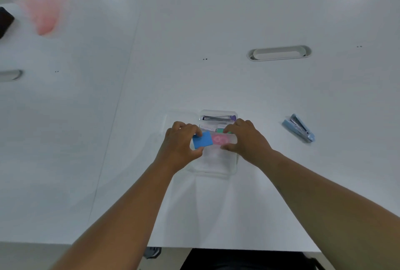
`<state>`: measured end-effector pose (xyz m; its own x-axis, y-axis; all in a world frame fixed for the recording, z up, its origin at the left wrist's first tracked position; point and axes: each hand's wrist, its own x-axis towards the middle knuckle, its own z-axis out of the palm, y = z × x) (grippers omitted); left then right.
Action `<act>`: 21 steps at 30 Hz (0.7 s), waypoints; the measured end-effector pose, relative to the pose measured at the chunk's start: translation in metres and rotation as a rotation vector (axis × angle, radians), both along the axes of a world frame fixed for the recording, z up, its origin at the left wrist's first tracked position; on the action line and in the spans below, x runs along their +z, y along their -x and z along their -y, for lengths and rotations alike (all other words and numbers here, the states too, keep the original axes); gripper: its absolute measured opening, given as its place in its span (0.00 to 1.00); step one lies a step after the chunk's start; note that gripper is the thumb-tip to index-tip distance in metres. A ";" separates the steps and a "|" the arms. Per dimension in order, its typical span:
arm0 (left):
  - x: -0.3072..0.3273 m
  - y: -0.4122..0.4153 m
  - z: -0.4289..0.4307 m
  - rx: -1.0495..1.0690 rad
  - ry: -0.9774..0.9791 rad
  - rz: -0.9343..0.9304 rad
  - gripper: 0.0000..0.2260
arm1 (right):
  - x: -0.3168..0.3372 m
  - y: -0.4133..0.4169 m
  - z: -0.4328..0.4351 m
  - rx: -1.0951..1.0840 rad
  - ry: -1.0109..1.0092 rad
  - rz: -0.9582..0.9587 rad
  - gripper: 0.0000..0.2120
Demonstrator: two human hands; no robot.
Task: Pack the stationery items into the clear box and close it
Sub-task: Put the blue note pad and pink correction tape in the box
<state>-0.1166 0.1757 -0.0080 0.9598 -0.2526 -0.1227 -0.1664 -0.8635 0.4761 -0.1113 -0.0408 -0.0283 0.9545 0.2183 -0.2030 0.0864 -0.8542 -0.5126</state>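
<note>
A clear plastic box (216, 161) lies open on the white table in front of me. At its far end lie a metal tool with a purple tip (218, 117) and a green item (221, 130). My left hand (179, 145) pinches a blue rectangular pad (202, 139) over the box's left side. My right hand (246, 138) holds a clear case with pink rings inside (220, 140), right beside the blue pad. The box's clear lid (179, 118) lies flat to the left, faint against the table. A blue stapler (299, 128) rests on the table to the right.
A pink translucent bag (44, 10) and a dark object (5, 24) sit at the far left. Oval cable slots (279, 53) are set in the table beyond the box. The table's near edge (216, 248) runs below my forearms.
</note>
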 end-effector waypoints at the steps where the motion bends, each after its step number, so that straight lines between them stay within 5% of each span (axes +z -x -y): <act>1: 0.000 0.002 0.001 -0.020 0.002 0.004 0.15 | 0.000 0.001 0.001 -0.010 -0.006 0.005 0.21; 16: -0.018 0.005 0.022 -0.156 -0.018 -0.114 0.18 | -0.002 0.018 0.070 -0.341 -0.053 0.064 0.15; 21: -0.024 0.001 0.034 -0.187 -0.050 -0.040 0.18 | -0.004 0.018 0.105 -0.410 0.142 0.147 0.16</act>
<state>-0.1177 0.1413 -0.0322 0.8906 -0.4189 -0.1770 -0.3080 -0.8419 0.4431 -0.1293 -0.1457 -0.0319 0.9771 -0.2042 -0.0599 -0.2111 -0.8939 -0.3955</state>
